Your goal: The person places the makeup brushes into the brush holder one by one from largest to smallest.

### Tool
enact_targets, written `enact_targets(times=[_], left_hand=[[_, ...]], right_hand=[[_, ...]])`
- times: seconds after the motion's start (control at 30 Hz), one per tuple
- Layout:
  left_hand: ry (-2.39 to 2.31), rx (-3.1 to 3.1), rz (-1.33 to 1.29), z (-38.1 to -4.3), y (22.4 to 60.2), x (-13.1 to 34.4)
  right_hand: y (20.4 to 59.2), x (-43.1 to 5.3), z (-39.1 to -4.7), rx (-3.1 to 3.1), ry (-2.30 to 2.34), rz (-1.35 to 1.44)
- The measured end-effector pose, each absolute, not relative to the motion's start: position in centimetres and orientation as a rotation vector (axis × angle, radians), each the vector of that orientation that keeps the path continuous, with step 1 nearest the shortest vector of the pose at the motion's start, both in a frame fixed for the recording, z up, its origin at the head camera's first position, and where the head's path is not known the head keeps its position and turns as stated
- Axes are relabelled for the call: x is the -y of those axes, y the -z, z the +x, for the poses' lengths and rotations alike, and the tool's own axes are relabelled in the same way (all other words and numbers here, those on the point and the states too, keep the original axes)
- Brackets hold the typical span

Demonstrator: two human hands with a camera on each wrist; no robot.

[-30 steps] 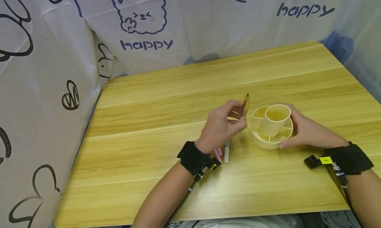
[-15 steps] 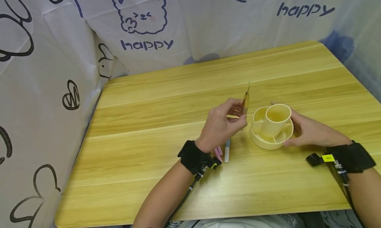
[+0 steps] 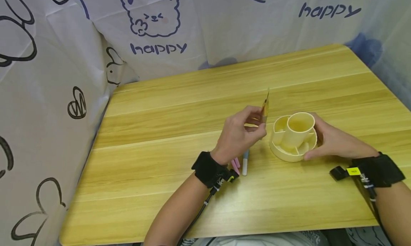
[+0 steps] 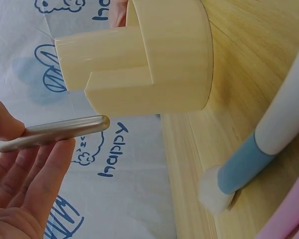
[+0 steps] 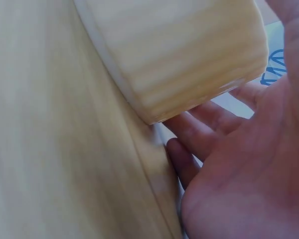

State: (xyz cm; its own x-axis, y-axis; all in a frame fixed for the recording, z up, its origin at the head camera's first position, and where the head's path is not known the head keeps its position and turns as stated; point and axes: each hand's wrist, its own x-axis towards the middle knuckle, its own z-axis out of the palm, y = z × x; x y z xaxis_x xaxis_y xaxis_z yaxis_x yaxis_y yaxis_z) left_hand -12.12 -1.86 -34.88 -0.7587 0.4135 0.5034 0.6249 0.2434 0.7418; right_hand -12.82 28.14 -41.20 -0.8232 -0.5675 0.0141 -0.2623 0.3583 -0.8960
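Note:
My left hand (image 3: 240, 133) pinches a slender metallic pen-like stick (image 4: 60, 132) between thumb and fingers, off the table. One end is rounded and silver-gold in the left wrist view; in the head view a thin pointed tip sticks up. To its right, a cream round desk organizer (image 3: 287, 155) stands on the table, with a tall cup and lower divided compartments. My right hand (image 3: 337, 139) holds the organizer's right side, thumb in front and other fingers behind. In the right wrist view, fingers lie against its ribbed wall (image 5: 189, 59). The stick and organizer are apart.
A blue-and-white marker (image 3: 245, 165) lies on the wooden table (image 3: 154, 167) beneath my left hand. Beside it are slim pink pieces (image 3: 235, 166), partly hidden by the hand and wrist strap. A white printed cloth (image 3: 212, 28) hangs behind the table and along its left side.
The organizer has turned a little under my right hand, its front divider shifting right. My right thumb has moved slightly along its side. The stick in my left hand has risen slightly.

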Motion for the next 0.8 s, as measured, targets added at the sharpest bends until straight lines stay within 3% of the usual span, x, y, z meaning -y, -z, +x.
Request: enact_targets(times=[0.8], left_hand=[[1.500,2.219,-1.017,-12.22,35.05,1.78]], right_hand=[[40.90,-27.75,-12.55,-2.349,1.445,-0.734]])
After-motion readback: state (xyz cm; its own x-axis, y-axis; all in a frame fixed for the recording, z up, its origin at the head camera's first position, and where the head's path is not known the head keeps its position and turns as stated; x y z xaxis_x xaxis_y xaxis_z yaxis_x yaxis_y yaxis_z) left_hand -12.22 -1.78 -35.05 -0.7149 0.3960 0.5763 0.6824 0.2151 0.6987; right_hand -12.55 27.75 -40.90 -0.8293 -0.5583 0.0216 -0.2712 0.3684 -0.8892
